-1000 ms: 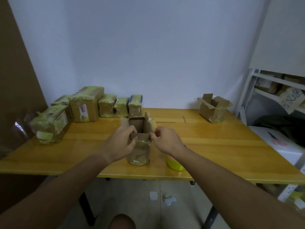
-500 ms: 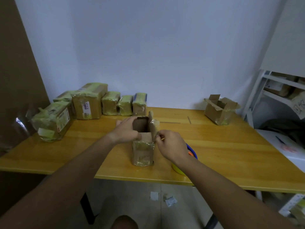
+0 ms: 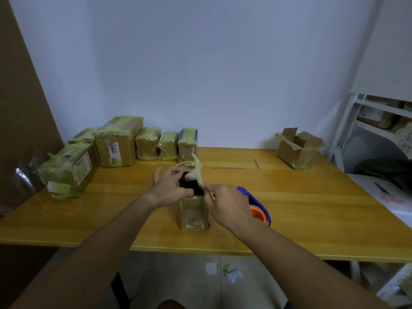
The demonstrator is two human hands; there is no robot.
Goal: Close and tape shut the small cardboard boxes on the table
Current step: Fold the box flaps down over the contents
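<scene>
A small upright brown cardboard box (image 3: 194, 214) stands at the wooden table's (image 3: 312, 215) near centre, top open. The left hand (image 3: 170, 188) curls on its rim; the right hand (image 3: 227, 202) pinches a flap. A blue-orange tape dispenser (image 3: 258, 207) sits at 3 o'clock, taped boxes (image 3: 118, 150) at 10, an open carton (image 3: 297, 150) at 2.

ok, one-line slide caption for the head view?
Both hands fold the flaps of a small open box at the table's front edge, tape dispenser beside it.

Small cardboard box (image 3: 194, 214): brown, upright, wrapped in yellowish tape, top open, flaps up, between left hand (image 3: 170, 188) and right hand (image 3: 225, 205), both at its top. Open box (image 3: 297, 150): flaps splayed, far right of right hand. Taped boxes (image 3: 124, 144): row beyond left hand, toward left.
</scene>
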